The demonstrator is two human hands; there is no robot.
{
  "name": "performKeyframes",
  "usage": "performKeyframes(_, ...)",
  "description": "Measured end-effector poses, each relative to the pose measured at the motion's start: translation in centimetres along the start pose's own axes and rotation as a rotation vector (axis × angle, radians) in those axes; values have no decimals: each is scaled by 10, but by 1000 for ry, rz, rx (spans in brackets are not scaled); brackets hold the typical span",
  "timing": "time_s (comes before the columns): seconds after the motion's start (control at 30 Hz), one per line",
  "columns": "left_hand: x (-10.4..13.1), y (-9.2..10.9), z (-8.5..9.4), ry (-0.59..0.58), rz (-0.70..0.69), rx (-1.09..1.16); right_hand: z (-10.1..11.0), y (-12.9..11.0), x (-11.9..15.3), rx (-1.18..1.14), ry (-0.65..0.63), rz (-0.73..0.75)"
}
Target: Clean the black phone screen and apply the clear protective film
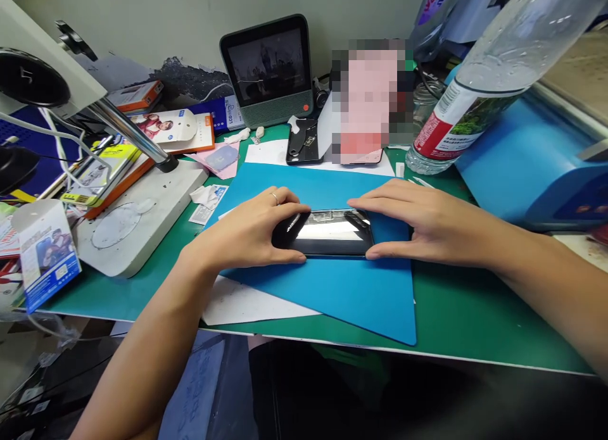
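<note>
A black smartphone point(332, 234) lies lengthwise across a blue mat point(370, 301), its glossy face up and reflecting light. My left hand point(251, 228) grips its left end, with the thumb on the near edge and the fingers along the far edge. At the right end, my right hand point(413, 221) holds it in the same way, thumb near and index finger far. Both palms are partly turned from view. A ring shows on a finger of my left hand.
Behind the mat stand a smart display point(268, 69) and a black phone case point(304, 142). A plastic bottle point(446, 123) and a blue machine point(513, 168) are at the right. To the left is a microscope stand base point(142, 218) beside piled boxes point(161, 126).
</note>
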State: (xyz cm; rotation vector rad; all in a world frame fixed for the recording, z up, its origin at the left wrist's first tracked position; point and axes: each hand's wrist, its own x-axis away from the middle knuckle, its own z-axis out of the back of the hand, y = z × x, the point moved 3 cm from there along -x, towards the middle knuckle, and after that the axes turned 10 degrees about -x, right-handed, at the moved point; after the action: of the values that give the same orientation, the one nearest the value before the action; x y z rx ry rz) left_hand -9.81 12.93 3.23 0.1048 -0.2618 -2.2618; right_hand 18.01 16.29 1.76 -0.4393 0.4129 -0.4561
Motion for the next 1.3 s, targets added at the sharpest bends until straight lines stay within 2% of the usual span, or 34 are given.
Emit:
performKeyframes(0.73,0,1,-2,-40,38,33,1,-8,2,30,-81,9)
performKeyframes(1.03,-1,1,-2,-44,41,35,-2,-1,1,42,-62,-50)
performKeyframes(1.3,-2,2,-2,-51,49,37,-3,2,1,36,-50,-39)
